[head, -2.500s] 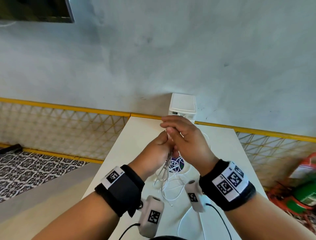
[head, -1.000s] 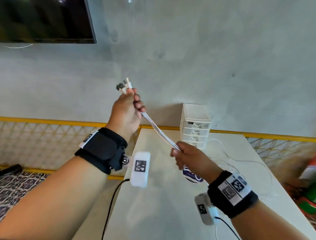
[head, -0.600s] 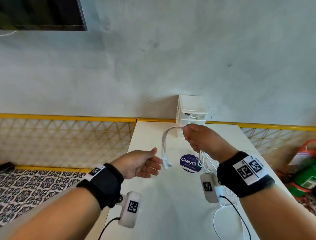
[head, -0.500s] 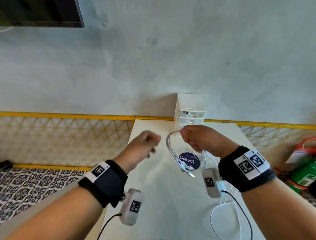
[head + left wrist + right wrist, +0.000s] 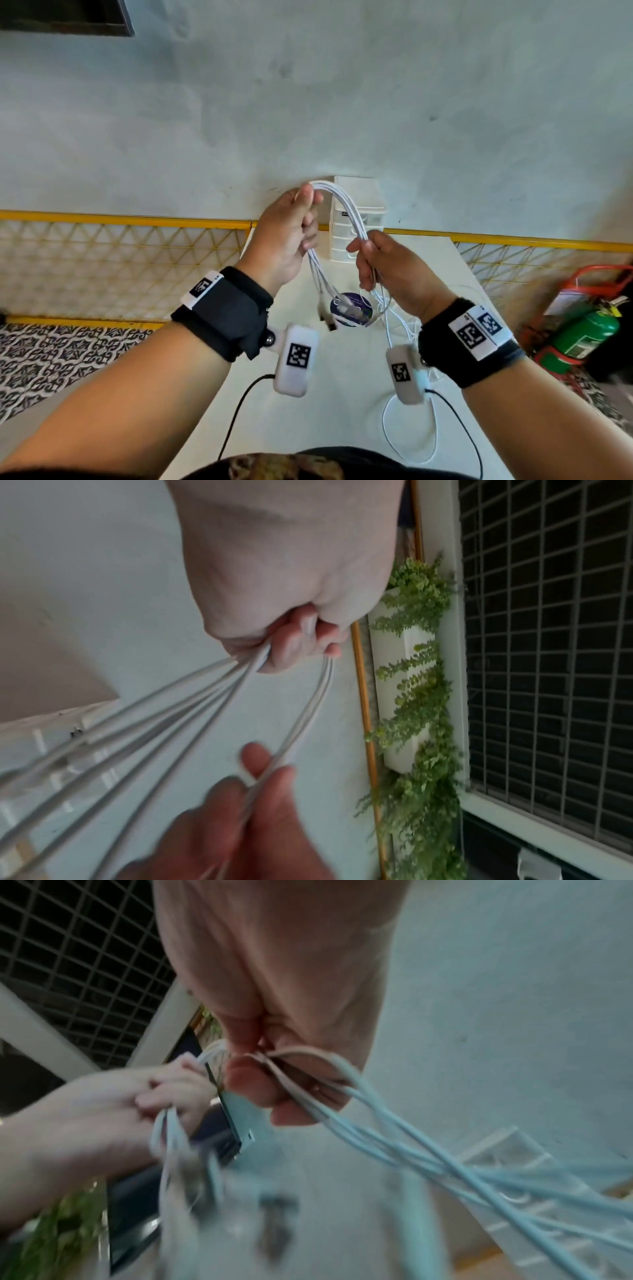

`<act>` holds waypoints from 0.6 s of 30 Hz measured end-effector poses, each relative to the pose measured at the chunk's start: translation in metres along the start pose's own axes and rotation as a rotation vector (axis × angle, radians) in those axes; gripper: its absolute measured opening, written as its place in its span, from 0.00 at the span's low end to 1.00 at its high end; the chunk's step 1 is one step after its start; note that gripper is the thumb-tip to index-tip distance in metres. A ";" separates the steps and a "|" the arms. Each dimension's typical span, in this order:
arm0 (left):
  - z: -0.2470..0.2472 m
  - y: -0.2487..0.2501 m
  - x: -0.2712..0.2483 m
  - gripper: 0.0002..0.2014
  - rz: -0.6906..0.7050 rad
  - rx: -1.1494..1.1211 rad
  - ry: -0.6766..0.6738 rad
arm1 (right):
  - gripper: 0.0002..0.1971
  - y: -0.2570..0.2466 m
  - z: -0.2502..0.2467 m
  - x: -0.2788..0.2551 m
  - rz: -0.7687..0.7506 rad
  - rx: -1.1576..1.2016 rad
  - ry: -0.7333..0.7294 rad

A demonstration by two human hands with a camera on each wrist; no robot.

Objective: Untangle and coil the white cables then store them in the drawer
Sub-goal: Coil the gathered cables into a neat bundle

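Note:
Several white cables (image 5: 346, 209) arch in a loop between both hands above the white table (image 5: 308, 394). My left hand (image 5: 308, 209) grips the top of the loop, fingers curled round the strands (image 5: 171, 710). Lower and to the right, my right hand (image 5: 363, 250) pinches the same bundle (image 5: 411, 1150). The connector ends (image 5: 327, 315) dangle under the left hand. Behind the hands, against the wall, stands the small white drawer unit (image 5: 370, 195), its drawers closed as far as I can see.
A round blue sticker (image 5: 359, 308) lies on the table under the hands. More thin white cable (image 5: 407, 431) lies loose on the table at the right. A green fire extinguisher (image 5: 585, 332) stands on the floor to the right. A yellow-railed mesh fence (image 5: 120, 246) runs behind.
The left hand, apart from the cables half a second ago, now grips the loop's top. The loop has risen in front of the drawer unit; the right hand keeps its hold.

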State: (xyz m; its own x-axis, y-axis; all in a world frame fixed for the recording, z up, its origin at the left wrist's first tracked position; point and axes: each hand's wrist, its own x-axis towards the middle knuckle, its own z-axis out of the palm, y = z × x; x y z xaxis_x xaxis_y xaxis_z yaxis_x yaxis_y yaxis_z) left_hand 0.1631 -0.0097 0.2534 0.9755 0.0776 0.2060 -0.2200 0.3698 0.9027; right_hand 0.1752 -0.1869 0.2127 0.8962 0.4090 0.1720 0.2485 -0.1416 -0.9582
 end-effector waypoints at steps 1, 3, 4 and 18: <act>0.004 0.004 0.001 0.14 -0.006 -0.039 0.012 | 0.12 0.007 0.002 -0.006 -0.002 -0.025 0.022; 0.013 0.006 0.002 0.15 -0.020 -0.071 0.013 | 0.13 0.014 0.010 -0.017 0.007 -0.057 0.062; 0.018 0.005 0.001 0.16 -0.023 -0.077 0.007 | 0.12 0.013 0.015 -0.021 0.015 -0.064 0.071; 0.050 -0.028 -0.012 0.33 0.012 0.256 -0.097 | 0.15 0.000 0.010 -0.051 0.086 -0.183 0.124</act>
State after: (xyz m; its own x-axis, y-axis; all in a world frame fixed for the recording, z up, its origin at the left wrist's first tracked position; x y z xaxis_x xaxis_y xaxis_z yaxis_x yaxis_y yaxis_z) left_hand 0.1569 -0.0672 0.2444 0.9705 -0.0129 0.2409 -0.2376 0.1219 0.9637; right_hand 0.1258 -0.1984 0.2021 0.9523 0.2765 0.1294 0.2221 -0.3366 -0.9151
